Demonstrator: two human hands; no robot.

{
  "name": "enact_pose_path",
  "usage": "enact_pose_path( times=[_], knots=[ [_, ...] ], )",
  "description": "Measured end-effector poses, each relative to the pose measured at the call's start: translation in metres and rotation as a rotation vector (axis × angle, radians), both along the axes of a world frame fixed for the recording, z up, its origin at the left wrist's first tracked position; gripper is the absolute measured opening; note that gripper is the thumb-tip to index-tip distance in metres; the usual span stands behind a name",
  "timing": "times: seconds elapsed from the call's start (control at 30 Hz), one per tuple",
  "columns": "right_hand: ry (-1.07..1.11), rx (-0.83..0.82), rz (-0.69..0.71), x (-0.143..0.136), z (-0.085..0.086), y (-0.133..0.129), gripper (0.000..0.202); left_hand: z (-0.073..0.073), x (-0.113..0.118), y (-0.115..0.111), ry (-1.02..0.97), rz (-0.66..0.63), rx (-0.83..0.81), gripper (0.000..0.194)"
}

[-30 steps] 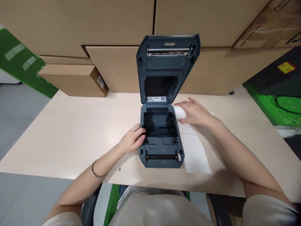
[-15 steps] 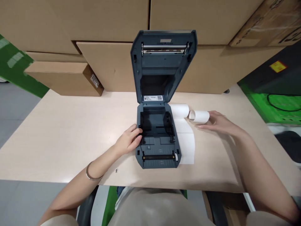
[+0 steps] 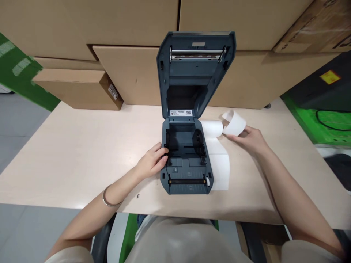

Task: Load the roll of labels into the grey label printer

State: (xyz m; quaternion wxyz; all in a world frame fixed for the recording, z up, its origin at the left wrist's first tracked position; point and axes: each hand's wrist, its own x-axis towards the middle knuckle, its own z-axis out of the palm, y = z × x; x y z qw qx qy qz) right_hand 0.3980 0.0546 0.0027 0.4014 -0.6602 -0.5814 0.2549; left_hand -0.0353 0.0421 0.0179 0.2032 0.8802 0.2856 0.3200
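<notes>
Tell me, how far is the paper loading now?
Done: the printer lid stands open and the paper bay is bare. In hand: the right hand holds a curled paper roll; the left hand steadies the printer. Left: paper in, lid shut.

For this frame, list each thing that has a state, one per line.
Printer: lid open, upright; roll bay empty.
Paper roll: on the table beside the printer, partly unrolled.
Paper curl: lifted, held by right hand.
Left hand: resting on printer's left edge.
Boxes: closed, stacked behind.
</notes>
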Motion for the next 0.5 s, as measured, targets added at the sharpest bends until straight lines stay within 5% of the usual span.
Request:
enact_pose_path(
  times=[0.17, 0.33, 0.5],
  knots=[
    [0.000, 0.283, 0.005, -0.011, 0.034, -0.005, 0.038, -0.001, 0.000, 0.000, 0.007, 0.007, -0.031, 0.031],
    [-0.171, 0.397, 0.256, -0.091, 0.065, -0.015, 0.031, -0.001, 0.000, 0.000, 0.008, 0.004, -0.048, 0.031],
    [-0.643, 0.588, 0.600, -0.157, 0.068, -0.008, 0.021, -0.003, 0.000, 0.001, -0.016, -0.018, -0.041, 0.029]
  ],
)
